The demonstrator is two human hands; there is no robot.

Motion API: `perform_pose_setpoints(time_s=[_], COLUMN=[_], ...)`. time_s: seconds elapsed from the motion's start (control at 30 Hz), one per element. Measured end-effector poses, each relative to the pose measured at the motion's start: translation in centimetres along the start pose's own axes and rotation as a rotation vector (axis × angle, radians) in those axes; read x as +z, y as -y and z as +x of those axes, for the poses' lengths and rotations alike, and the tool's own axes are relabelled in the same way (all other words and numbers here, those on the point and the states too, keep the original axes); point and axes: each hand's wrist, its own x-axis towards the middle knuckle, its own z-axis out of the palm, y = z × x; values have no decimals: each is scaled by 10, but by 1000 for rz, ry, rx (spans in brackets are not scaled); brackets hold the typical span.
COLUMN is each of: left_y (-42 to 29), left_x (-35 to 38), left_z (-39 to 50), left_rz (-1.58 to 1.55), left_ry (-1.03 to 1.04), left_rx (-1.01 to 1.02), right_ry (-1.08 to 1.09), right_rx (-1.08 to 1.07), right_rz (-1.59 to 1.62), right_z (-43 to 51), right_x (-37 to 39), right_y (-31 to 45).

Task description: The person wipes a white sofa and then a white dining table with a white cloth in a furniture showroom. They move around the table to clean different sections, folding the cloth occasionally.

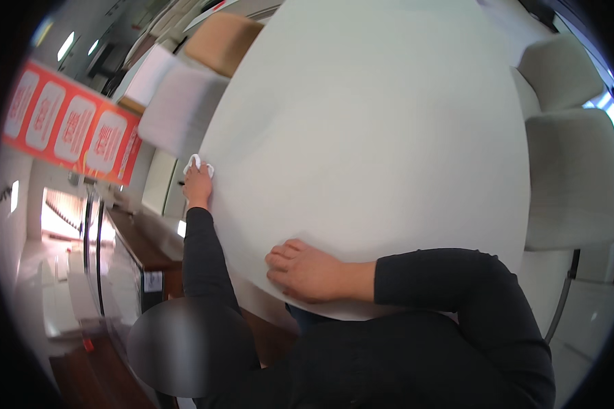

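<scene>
A large white tabletop [368,153] with curved edges spreads out before me. At its left edge, my left hand [198,185] is closed over a crumpled white cloth [193,160], pressing it to the rim. Parts of the cloth stick out past the fingertips, and the rest is hidden under them. My right hand [307,270] lies palm down on the near edge of the table, its fingers a little apart. Nothing shows in that hand, though its palm is hidden.
Two grey upholstered chairs [573,179] stand along the right side. A pale chair [179,105] and a tan chair [222,43] adjoin the left edge. A red and white sign [71,125] bearing writing is farther left, above a brown wooden furniture piece [143,235].
</scene>
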Motion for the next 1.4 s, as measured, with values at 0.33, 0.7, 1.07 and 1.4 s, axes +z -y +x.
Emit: perform_pose_setpoints(time_s=[0.33,0.7,1.07,1.4], left_y=[-342,-488,-487,-114], left_x=[25,-10,25,33], left_z=[-102,-377,-134,39], left_rz=[-160,-518,-271,-40], left_ry=[-177,394,-81,-117], left_rx=[1144,2002,1186,385], right_ry=[212,129,-45,-254], right_rx=[74,-159,-209,556], right_rz=[-105,-65,-145,-184], right_z=[2,0,-26,12], right_x=[0,47,51,-63], right_y=[3,5,-33,-83])
